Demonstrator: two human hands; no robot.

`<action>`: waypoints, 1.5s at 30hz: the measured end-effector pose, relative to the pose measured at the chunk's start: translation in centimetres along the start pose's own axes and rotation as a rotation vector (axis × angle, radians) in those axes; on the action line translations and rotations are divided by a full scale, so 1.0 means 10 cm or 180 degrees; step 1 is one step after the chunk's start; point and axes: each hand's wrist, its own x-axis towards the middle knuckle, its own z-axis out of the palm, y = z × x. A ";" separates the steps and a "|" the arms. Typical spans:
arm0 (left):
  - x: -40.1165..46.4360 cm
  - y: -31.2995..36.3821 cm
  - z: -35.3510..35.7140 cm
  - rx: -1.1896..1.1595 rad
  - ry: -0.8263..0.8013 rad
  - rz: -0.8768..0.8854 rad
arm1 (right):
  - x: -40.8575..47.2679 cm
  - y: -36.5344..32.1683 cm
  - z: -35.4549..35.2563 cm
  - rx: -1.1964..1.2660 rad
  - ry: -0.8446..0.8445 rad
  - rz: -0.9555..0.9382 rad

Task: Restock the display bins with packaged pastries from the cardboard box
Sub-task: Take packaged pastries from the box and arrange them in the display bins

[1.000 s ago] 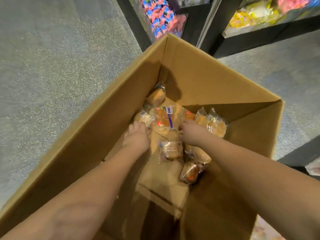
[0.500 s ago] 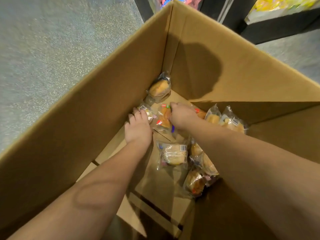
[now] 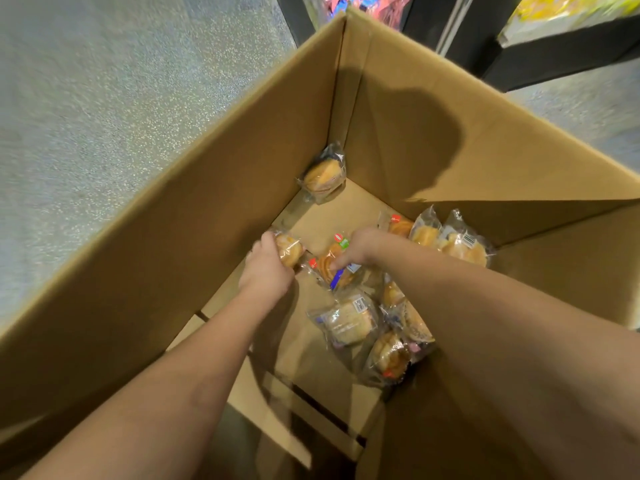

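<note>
Head view: we reach both arms deep into the cardboard box [image 3: 207,209], where the last packaged pastries lie scattered over its floor. Our left hand [image 3: 268,270], against the box's left wall, has its fingers curled round a wrapped round pastry [image 3: 289,249]. Our right hand [image 3: 353,249], near the middle of the floor, presses its fingers down onto a twisted pastry with red and green stickers [image 3: 332,263]; the fingers look bent over the wrapper, though how firmly they have it we cannot tell. One wrapped pastry [image 3: 323,174] leans alone in the far left corner. Two more [image 3: 450,239] rest against the right wall, and a loose heap [image 3: 374,327] lies toward the near right side, just under our right forearm. Beyond the box's far rim stand dark display bins [image 3: 561,32], blurred, with bright packets inside.

We judge the step in hand to be gathering a handful before carrying it to the bins. To do it well, we would take each packet by the body rather than the slippery wrapper ends, squeeze lightly so the soft pastry is not crushed, and lift straight up clear of the tall walls. The corner packet sits farthest off and may call for a deeper lean.
</note>
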 end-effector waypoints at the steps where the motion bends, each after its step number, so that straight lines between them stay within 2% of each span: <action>1: -0.07 -0.01 -0.07 -0.0302 -0.0053 -0.0240 | -0.06 -0.01 0.01 0.0004 -0.0054 -0.0012; 4: -0.33 -0.05 -0.27 -0.1291 -0.0338 -0.0802 | -0.22 -0.01 0.03 0.0090 0.0056 -0.0153; 7: -0.64 -0.04 -0.47 -0.2888 -0.0605 -0.1069 | -0.45 -0.03 -0.04 0.0371 0.0119 -0.0284; 10: -0.96 -0.02 -0.71 -0.4048 -0.0898 -0.1106 | -0.80 -0.03 -0.19 0.0568 0.0159 -0.0463; 13: -1.22 -0.05 -0.97 -0.4459 -0.1262 -0.0785 | -1.18 0.00 -0.27 0.0961 0.0239 -0.0551; 16: -1.49 0.00 -1.20 -0.4482 -0.1597 -0.0532 | -1.61 0.04 -0.25 0.1327 0.0454 -0.0663; 19: -1.74 0.11 -1.38 -0.4295 -0.1773 -0.0389 | -2.00 0.04 -0.15 0.1346 0.0783 -0.0724; 24: -2.14 0.19 -1.53 -0.3414 -0.1760 -0.0163 | -2.60 0.01 0.06 0.1523 0.1279 -0.0666; 28: -2.43 0.02 -1.62 -0.3147 -0.1680 0.0050 | -3.06 -0.01 0.34 0.1557 0.1600 -0.0479; 32: -2.84 -0.12 -1.91 -0.2655 -0.1829 0.0582 | -3.63 -0.01 0.62 0.2035 0.1703 -0.0511; 35: -3.15 -0.09 -2.17 -0.2510 -0.1833 0.0864 | -4.10 0.03 0.80 0.2532 0.1994 -0.0464; 41: -3.94 0.31 -2.44 -0.1891 -0.2057 0.1531 | -5.08 0.43 1.22 0.3324 0.2450 -0.0489; 45: -4.56 0.68 -2.38 -0.1499 -0.2058 0.1943 | -5.83 0.87 1.54 0.3474 0.2840 -0.0190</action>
